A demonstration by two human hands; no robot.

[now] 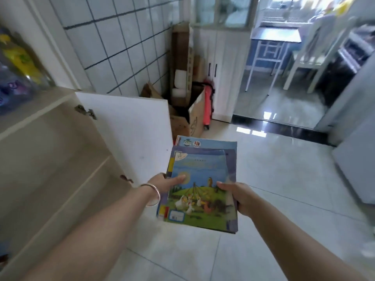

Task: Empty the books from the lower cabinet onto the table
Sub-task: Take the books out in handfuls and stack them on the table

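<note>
Stack of thin picture books [199, 185] held level above the floor, beside the open cabinet door [129, 134]. Gripped at both side edges: left hand [162, 182] thumb on top, right hand [235, 194] curled round. Probably light, floppy, glossy; liable to slide apart unless kept flat.

A stack of books [199, 185] sits between both hands, open cabinet door [129, 134] to their left, table [276, 37] far ahead.
</note>
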